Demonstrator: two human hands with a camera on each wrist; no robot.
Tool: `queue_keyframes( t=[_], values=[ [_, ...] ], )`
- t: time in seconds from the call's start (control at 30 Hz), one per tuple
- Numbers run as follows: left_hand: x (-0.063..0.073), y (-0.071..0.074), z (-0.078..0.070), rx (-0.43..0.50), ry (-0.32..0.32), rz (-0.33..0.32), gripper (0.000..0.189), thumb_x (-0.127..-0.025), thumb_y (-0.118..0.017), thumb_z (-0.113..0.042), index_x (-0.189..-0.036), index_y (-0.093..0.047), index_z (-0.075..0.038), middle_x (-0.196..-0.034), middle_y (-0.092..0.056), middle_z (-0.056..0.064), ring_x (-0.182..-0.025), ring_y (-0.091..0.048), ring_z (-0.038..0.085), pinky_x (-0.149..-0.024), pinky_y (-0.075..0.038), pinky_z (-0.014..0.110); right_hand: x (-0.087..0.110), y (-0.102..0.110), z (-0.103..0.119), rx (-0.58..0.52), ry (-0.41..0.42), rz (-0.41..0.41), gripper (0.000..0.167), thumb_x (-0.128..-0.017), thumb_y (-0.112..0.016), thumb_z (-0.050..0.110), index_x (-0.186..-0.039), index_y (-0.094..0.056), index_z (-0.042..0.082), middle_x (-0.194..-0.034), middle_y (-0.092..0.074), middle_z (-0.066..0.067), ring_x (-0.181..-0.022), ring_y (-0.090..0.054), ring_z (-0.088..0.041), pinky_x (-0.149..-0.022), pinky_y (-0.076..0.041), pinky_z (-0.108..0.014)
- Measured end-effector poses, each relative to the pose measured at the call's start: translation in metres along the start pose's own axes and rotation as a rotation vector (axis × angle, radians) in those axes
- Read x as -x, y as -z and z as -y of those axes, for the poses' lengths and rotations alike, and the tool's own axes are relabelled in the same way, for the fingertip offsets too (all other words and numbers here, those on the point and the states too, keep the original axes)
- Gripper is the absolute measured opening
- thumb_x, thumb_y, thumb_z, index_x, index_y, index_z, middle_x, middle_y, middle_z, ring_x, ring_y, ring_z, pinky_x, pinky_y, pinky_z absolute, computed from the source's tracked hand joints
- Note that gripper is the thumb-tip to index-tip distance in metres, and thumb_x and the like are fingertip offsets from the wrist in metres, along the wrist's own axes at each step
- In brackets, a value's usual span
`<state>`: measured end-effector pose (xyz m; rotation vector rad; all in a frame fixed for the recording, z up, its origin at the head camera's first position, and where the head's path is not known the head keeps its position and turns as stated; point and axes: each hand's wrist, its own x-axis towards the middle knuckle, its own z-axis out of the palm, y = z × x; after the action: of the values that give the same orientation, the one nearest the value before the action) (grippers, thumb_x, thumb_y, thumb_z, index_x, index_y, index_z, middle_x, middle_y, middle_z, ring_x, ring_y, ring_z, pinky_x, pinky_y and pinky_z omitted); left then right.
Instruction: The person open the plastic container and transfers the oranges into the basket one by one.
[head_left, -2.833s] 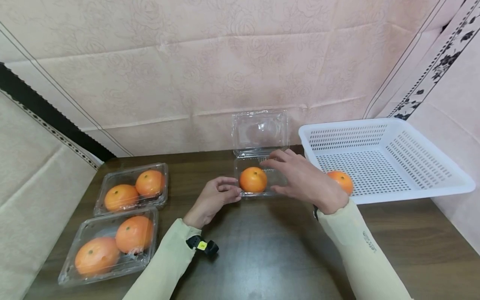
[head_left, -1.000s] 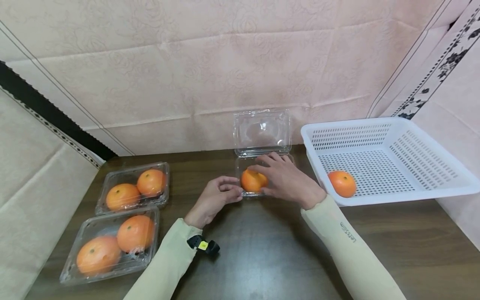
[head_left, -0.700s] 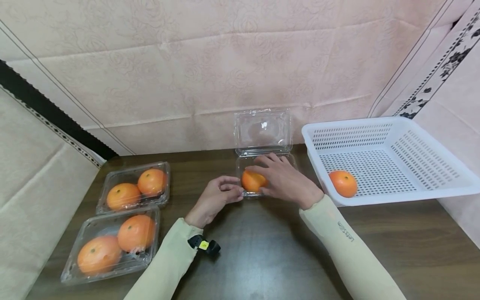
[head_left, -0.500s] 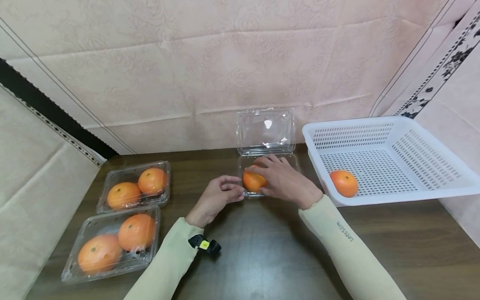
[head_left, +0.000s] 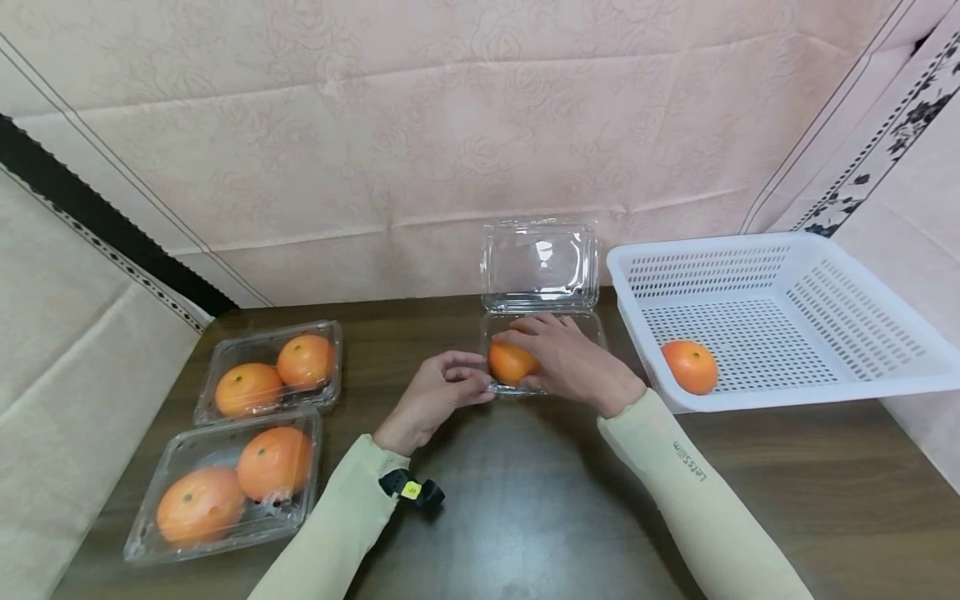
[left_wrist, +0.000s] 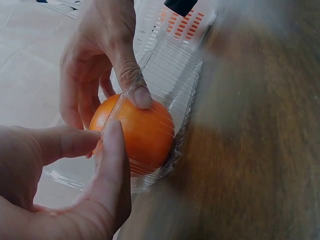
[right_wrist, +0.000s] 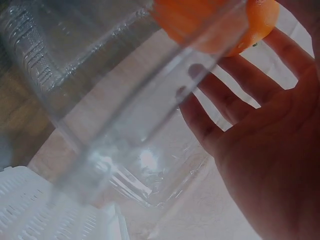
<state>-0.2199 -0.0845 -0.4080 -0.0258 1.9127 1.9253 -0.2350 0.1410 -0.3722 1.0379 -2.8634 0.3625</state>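
Observation:
An orange (head_left: 512,362) sits at the left end of a clear plastic clamshell box (head_left: 589,328), whose lid (head_left: 540,260) stands raised at the back against the cloth. My right hand (head_left: 576,360) grips this orange from above; the left wrist view shows its thumb on the fruit (left_wrist: 147,132) and fingers behind. Thumb and forefinger of my left hand (head_left: 441,393) pinch the box's front left rim. In the right wrist view the right hand's fingers (right_wrist: 227,97) spread beside the orange, seen partly through clear plastic.
To the right stands a white perforated basket (head_left: 757,333) with one orange (head_left: 690,367) at its near left corner. Two closed clear boxes, one behind (head_left: 225,358) and one nearer (head_left: 180,454), hold two oranges each on the left. Pink cloth (head_left: 420,167) hangs behind the table.
My right hand has moved left from the box's right part onto the orange and taken hold of it. The box has slid slightly right, with my left hand still at its rim.

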Motion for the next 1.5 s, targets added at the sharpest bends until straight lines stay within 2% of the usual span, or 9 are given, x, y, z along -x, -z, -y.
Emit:
queue_keyframes(
  t=[0.33,0.77,1.0,1.27,1.5],
  values=[
    [0.000,-0.003,0.002,0.036,-0.012,0.000,0.040,-0.096,-0.068,-0.001,-0.134,-0.057,-0.003,-0.113,-0.067,0.018,-0.091,-0.073,0.020,-0.094,-0.062,0.041,0.002,0.002,-0.002,0.024,0.033,-0.013,0.062,-0.080,-0.089,0.029,-0.136,-0.063,0.023,-0.138,-0.063,-0.002,-0.128,-0.049,-0.027,-0.110,-0.046,-0.052],
    [0.002,-0.004,0.002,0.027,-0.003,-0.026,0.039,-0.096,-0.068,-0.003,-0.134,-0.057,-0.004,-0.109,-0.069,0.017,-0.091,-0.073,0.020,-0.095,-0.062,0.040,0.003,0.005,-0.002,0.063,0.002,-0.013,0.061,-0.080,-0.089,0.032,-0.134,-0.064,0.026,-0.134,-0.064,0.000,-0.126,-0.049,-0.026,-0.105,-0.047,-0.051],
    [0.001,-0.005,0.001,0.050,0.005,-0.041,0.038,-0.097,-0.067,-0.001,-0.134,-0.056,-0.001,-0.110,-0.067,0.018,-0.092,-0.072,0.019,-0.092,-0.063,0.039,0.005,0.009,0.000,0.073,-0.004,-0.023,0.062,-0.079,-0.090,0.033,-0.135,-0.063,0.026,-0.136,-0.063,0.000,-0.128,-0.050,-0.028,-0.112,-0.045,-0.055],
    [0.000,-0.005,0.002,0.079,0.023,-0.063,0.036,-0.097,-0.065,0.000,-0.131,-0.055,0.001,-0.113,-0.065,0.019,-0.094,-0.069,0.020,-0.090,-0.064,0.036,0.007,0.015,-0.001,0.075,-0.011,-0.045,0.064,-0.079,-0.090,0.032,-0.136,-0.063,0.026,-0.135,-0.064,0.000,-0.127,-0.049,-0.026,-0.108,-0.045,-0.049],
    [0.000,-0.007,0.002,0.091,0.022,-0.050,0.036,-0.098,-0.063,0.001,-0.132,-0.053,0.002,-0.115,-0.063,0.020,-0.096,-0.068,0.021,-0.092,-0.063,0.037,0.010,0.018,0.000,0.083,-0.005,-0.058,0.063,-0.079,-0.090,0.032,-0.135,-0.063,0.025,-0.133,-0.065,0.000,-0.126,-0.049,-0.026,-0.105,-0.046,-0.047]
  ],
)
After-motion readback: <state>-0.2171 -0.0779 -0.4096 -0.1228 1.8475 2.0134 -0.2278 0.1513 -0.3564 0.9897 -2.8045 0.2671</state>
